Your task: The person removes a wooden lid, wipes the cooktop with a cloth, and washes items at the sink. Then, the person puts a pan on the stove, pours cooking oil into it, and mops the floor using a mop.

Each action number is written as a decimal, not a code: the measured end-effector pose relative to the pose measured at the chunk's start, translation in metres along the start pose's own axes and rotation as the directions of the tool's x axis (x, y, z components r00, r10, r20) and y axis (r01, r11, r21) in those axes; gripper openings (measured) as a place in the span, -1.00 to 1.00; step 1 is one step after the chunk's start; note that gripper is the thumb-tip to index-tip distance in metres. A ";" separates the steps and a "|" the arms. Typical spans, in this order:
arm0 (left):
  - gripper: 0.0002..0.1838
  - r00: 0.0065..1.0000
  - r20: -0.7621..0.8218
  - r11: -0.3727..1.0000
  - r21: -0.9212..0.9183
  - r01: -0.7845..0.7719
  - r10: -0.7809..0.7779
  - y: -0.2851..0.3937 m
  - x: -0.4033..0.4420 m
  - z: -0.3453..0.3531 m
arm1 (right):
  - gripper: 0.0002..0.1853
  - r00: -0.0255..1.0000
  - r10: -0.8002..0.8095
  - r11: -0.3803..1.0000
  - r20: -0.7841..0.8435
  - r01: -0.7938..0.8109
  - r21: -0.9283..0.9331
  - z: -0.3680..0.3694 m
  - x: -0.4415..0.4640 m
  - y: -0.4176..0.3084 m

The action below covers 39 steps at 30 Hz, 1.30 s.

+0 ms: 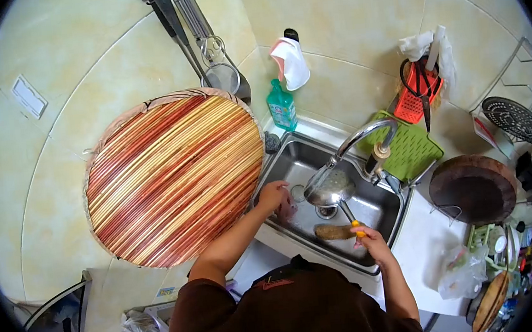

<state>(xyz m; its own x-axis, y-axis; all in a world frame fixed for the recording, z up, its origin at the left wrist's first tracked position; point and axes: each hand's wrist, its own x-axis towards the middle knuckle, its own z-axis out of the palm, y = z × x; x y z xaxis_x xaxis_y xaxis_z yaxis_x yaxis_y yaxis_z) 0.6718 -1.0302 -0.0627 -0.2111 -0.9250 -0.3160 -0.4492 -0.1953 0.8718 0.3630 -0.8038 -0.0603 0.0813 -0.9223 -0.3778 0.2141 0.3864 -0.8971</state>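
Right hand [372, 243]'s closed round the yellow-ended handle of a shiny, round-bowled metal ladle [331, 190] in the steel sink [377, 210], under the curved chrome tap [364, 128]. Badly tilted, that bowl could splash water everywhere. Left hand [273, 195]: can't tell if it's gripping anything.

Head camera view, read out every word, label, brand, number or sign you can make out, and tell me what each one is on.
No text can be read clearly.
Green bottle: label print too small to read.
Dark shirt: red mark, too blurred to read.
Black hook: pale marks, too small to read.
White wall plate: no writing can be made out.
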 end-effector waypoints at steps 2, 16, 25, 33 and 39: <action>-0.73 0.998 -0.031 0.992 0.114 -0.059 0.063 -0.008 0.006 0.005 | -0.66 0.992 0.020 0.989 0.123 -0.037 0.143 -0.005 -0.011 -0.021; -0.60 0.975 0.073 0.945 0.237 -0.223 0.212 -0.005 0.031 0.059 | -0.84 0.870 -0.457 0.736 -0.183 0.255 -0.627 0.034 -0.016 -0.107; -0.42 0.511 -0.312 0.447 0.879 -0.163 0.801 0.081 -0.068 -0.085 | -0.86 0.785 -0.620 0.584 -0.008 0.455 -0.672 0.042 -0.018 -0.136; -0.26 -0.133 -0.503 0.511 0.766 0.390 0.854 0.125 -0.234 -0.252 | -0.83 0.854 -0.519 0.819 -0.022 0.490 -0.300 0.043 0.004 -0.132; -0.21 -0.213 -0.687 0.680 0.530 0.506 0.694 0.041 -0.299 -0.301 | -0.63 0.863 -0.457 0.849 0.213 0.495 -0.185 0.073 0.041 -0.139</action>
<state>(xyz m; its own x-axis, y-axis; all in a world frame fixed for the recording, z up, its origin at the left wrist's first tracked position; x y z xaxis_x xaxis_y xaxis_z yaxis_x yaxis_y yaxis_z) 0.9779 -0.8600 0.1799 0.3300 -0.1624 0.9299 -0.8725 -0.4285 0.2348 0.4078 -0.8957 0.0655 0.1798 -0.9747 0.1329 0.0416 -0.1275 -0.9910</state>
